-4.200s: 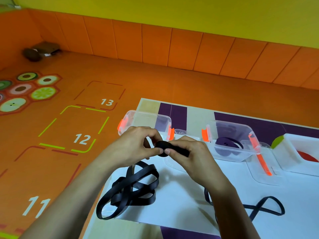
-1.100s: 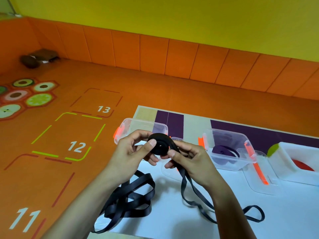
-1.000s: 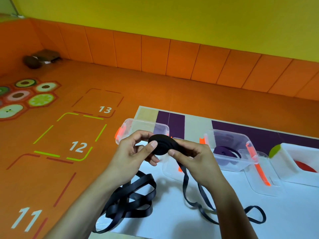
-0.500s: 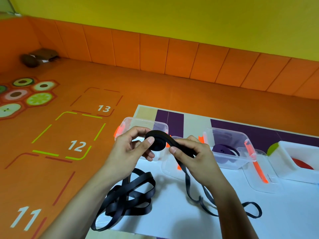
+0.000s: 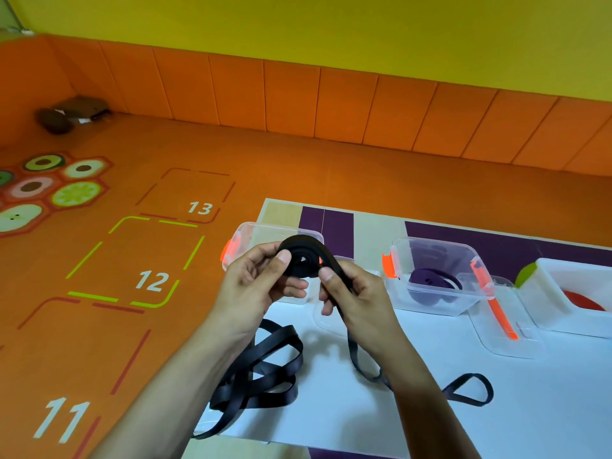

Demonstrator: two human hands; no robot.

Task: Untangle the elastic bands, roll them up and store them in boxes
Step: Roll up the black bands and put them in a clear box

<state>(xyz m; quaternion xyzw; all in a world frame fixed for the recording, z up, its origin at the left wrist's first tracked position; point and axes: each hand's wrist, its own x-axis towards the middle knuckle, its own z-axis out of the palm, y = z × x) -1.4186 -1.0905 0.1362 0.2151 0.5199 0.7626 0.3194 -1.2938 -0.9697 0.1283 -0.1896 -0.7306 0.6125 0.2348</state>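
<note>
My left hand (image 5: pixel 256 283) pinches a partly wound black elastic roll (image 5: pixel 303 260) held above the table. My right hand (image 5: pixel 356 298) grips the same band's strap just right of the roll. The loose tail (image 5: pixel 467 389) hangs down and trails over the white sheet to the right. A tangled pile of black bands (image 5: pixel 261 372) lies below my left wrist. Behind my hands stands a clear box with orange clips (image 5: pixel 246 240), its inside mostly hidden. A second clear box (image 5: pixel 463 260) to the right holds a rolled purple band (image 5: pixel 430 281).
A white box with a green clip (image 5: pixel 559 293) at the right edge holds something red. Two clear lids (image 5: pixel 503 336) lie on the white sheet (image 5: pixel 480 435). The low table's left edge meets an orange floor with numbered squares.
The roll has grown a little and turned as my hands wind it. More of the strap has been drawn up, so the loose tail on the sheet is shorter.
</note>
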